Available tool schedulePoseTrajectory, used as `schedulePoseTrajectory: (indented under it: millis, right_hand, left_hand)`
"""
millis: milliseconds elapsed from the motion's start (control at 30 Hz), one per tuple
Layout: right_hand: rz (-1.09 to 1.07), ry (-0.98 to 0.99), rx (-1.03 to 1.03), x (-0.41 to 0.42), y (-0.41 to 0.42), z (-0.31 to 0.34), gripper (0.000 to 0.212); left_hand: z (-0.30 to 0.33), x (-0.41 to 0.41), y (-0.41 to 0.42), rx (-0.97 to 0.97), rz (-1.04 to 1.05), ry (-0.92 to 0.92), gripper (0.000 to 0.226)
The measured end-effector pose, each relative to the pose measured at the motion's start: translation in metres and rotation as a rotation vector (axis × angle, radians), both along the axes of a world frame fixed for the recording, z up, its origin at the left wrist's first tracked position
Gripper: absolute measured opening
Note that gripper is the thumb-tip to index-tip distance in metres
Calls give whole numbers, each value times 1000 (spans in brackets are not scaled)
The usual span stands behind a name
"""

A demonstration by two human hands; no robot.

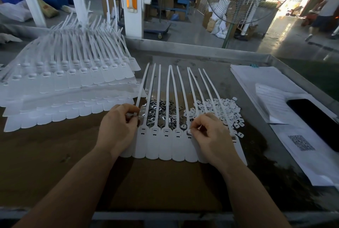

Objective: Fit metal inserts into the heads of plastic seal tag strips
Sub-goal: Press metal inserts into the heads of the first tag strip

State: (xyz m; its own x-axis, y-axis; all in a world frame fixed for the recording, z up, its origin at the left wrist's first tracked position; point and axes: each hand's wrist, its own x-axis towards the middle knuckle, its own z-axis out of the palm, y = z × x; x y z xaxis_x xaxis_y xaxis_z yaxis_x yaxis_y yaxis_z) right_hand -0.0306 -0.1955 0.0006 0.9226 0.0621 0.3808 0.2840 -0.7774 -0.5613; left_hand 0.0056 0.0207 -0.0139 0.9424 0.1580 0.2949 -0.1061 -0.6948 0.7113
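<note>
A joined row of white seal tag strips (166, 147) lies flat in front of me, tails pointing away. Behind its heads sits a pile of dark metal inserts (161, 112), and to the right a pile of small white plastic caps (220, 110). My right hand (209, 136) pinches a small insert at the head of a strip near the row's middle right, and covers the strips beyond it. My left hand (117, 126) has curled fingers at the leftmost strip's head, pinching something small and hiding that head.
A large stack of white tag strip sheets (69, 84) fans out at the left. Papers (286, 103) and a black phone (315, 121) lie at the right. The metal table rim (201, 47) runs along the back. A fan and a person stand beyond.
</note>
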Motion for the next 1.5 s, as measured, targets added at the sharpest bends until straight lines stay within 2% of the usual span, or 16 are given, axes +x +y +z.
schedulePoseTrajectory:
  millis: [267, 533, 667, 833, 1133, 1500]
  right_hand:
    - [20, 13, -67, 1, 0, 0, 7]
    - [29, -7, -46, 0, -1, 1, 1]
    - [20, -20, 35, 0, -1, 0, 6]
    - [40, -33, 161, -1, -1, 0, 21]
    - [52, -25, 239, -1, -3, -2, 12]
    - [53, -2, 310, -3, -4, -3, 25]
  left_hand:
    - [-1, 1, 0, 0, 3, 2, 21]
    - [0, 1, -1, 3, 3, 1, 20]
    - [1, 0, -1, 3, -1, -3, 21]
    - [0, 0, 0, 2, -2, -5, 21]
    - [0, 0, 0, 7, 2, 0, 21]
    - [2, -2, 0, -1, -6, 9, 22]
